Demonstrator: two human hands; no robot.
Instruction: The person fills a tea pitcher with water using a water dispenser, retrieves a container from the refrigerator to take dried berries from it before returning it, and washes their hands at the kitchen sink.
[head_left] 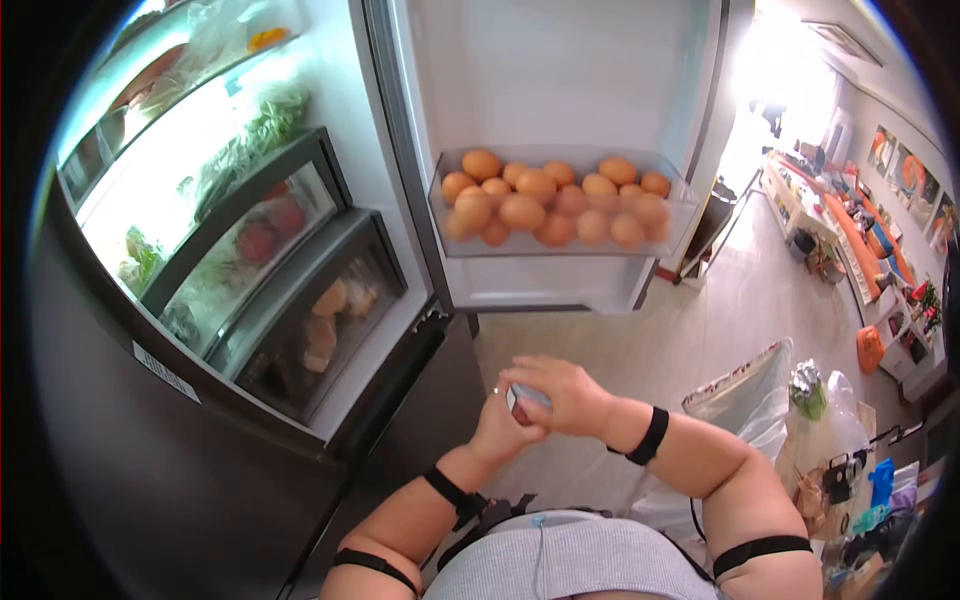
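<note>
Basically, 2 bare hands meet below the clear plastic door bin [550, 252] of brown eggs [522, 212]. Left hand [497, 428] wraps a small, blurred, pale-blue-and-dark object [520, 401]; right hand [568, 396] cups over its top, fingers bent and close together. Left fingertips hidden, can't tell if they pinch. Risk: small object, so a loose grip could drop it onto the pale floor [600, 335] below the bin. Also, a careless lift could knock the bin, or swinging the white-lined fridge door [560, 80] behind it could jolt and crack eggs.
</note>
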